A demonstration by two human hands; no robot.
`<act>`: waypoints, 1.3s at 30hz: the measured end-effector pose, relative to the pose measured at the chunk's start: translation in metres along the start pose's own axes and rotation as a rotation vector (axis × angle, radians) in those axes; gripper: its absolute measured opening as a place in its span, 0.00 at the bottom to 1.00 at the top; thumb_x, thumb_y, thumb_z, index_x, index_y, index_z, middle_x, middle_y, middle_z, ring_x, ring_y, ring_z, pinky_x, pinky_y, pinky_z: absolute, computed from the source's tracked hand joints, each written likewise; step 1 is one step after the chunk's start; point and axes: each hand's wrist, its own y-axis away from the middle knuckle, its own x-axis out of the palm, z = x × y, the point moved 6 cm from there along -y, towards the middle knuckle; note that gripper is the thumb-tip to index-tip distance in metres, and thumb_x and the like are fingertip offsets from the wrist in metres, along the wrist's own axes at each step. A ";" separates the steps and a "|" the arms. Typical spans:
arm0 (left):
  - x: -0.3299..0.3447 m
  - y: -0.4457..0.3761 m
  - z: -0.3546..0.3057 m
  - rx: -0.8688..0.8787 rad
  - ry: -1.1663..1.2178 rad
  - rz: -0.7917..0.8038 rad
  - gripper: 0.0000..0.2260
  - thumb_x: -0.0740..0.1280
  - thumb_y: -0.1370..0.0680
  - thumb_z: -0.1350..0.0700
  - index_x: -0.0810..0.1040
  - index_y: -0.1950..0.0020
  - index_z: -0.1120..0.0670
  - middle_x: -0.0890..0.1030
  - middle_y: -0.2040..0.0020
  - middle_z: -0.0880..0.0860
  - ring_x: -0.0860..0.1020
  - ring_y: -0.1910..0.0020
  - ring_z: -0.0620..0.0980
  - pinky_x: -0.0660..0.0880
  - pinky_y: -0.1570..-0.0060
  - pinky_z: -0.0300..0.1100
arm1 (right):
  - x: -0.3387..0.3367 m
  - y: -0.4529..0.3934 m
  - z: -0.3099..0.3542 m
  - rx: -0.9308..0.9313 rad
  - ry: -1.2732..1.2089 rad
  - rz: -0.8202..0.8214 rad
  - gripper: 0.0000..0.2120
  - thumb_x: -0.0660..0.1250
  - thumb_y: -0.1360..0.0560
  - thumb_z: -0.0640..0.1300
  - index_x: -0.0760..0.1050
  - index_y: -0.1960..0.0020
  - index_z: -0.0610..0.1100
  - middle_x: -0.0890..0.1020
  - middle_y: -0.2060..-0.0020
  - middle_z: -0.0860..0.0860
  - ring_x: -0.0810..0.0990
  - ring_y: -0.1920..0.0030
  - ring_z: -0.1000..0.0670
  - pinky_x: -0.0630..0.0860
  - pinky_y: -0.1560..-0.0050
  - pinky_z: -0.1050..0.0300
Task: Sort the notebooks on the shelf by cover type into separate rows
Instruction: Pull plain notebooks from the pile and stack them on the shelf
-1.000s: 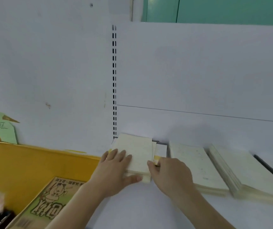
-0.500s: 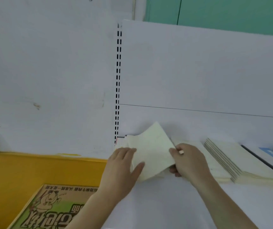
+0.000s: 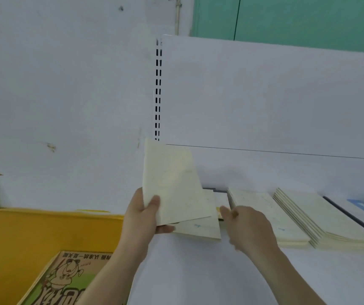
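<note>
— We see soft, even, slightly cool light; faint shadows fall on the shelf (image 3: pixel 220 271) behind the notebooks.
— We agree: no glare, but the right hand (image 3: pixel 249 230) is motion-blurred, and straight lines bow toward the edges.

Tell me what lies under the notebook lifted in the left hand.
Under the lifted notebook, held by the left hand, a cream stack rests on the shelf. Its upper part is covered.

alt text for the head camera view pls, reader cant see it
The left hand holds a cream notebook raised above a white shelf, while the right hand reaches to the stack beneath it. More cream notebook stacks lie in a row to the right.
</note>
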 end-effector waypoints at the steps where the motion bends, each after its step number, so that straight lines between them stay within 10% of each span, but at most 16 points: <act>1: -0.006 -0.001 0.001 0.014 -0.016 -0.018 0.08 0.61 0.17 0.58 0.75 0.38 0.51 0.80 0.45 0.54 0.81 0.50 0.57 0.82 0.66 0.50 | 0.011 -0.003 -0.003 0.037 -0.014 0.096 0.28 0.55 0.21 0.61 0.78 0.64 0.41 0.82 0.74 0.49 0.82 0.72 0.49 0.80 0.59 0.54; 7: -0.021 -0.003 0.003 0.034 -0.096 -0.054 0.08 0.61 0.16 0.57 0.73 0.38 0.50 0.79 0.46 0.52 0.81 0.52 0.56 0.83 0.66 0.51 | 0.053 -0.001 -0.001 0.255 -0.572 0.417 0.13 0.63 0.21 0.46 0.76 0.56 0.36 0.84 0.69 0.41 0.80 0.73 0.44 0.74 0.73 0.59; 15: -0.031 -0.007 0.002 0.126 -0.239 -0.126 0.10 0.58 0.15 0.56 0.70 0.34 0.49 0.78 0.46 0.51 0.79 0.52 0.55 0.82 0.69 0.47 | -0.034 0.003 -0.001 0.002 -0.639 -0.096 0.05 0.61 0.19 0.41 0.76 0.50 0.46 0.84 0.69 0.46 0.83 0.73 0.46 0.76 0.73 0.55; 20: 0.001 0.007 0.006 0.046 -0.102 0.008 0.07 0.59 0.15 0.55 0.73 0.40 0.47 0.80 0.47 0.51 0.80 0.52 0.54 0.82 0.67 0.48 | -0.041 0.022 0.003 0.023 -0.868 -0.027 0.05 0.63 0.19 0.41 0.78 0.48 0.44 0.85 0.67 0.43 0.82 0.71 0.44 0.75 0.73 0.54; 31: 0.081 0.044 0.019 -0.046 0.028 0.329 0.08 0.64 0.18 0.54 0.75 0.39 0.45 0.81 0.47 0.49 0.81 0.50 0.52 0.83 0.64 0.55 | -0.041 0.029 -0.040 -0.084 -0.174 -0.133 0.14 0.61 0.21 0.56 0.76 0.58 0.49 0.78 0.68 0.50 0.78 0.66 0.53 0.69 0.68 0.63; 35: 0.116 0.056 0.021 -0.034 0.026 0.368 0.07 0.61 0.16 0.57 0.74 0.40 0.47 0.81 0.48 0.49 0.83 0.58 0.46 0.83 0.65 0.56 | -0.051 0.029 -0.064 -0.010 -0.188 -0.086 0.28 0.63 0.22 0.58 0.62 0.24 0.53 0.78 0.42 0.57 0.78 0.46 0.57 0.72 0.50 0.64; 39: 0.152 0.057 0.028 -0.024 -0.040 0.387 0.11 0.58 0.16 0.58 0.68 0.36 0.45 0.77 0.45 0.46 0.81 0.53 0.49 0.83 0.66 0.51 | -0.069 0.030 -0.080 -0.085 -0.121 -0.037 0.34 0.71 0.28 0.61 0.64 0.26 0.55 0.71 0.37 0.60 0.69 0.42 0.61 0.64 0.48 0.72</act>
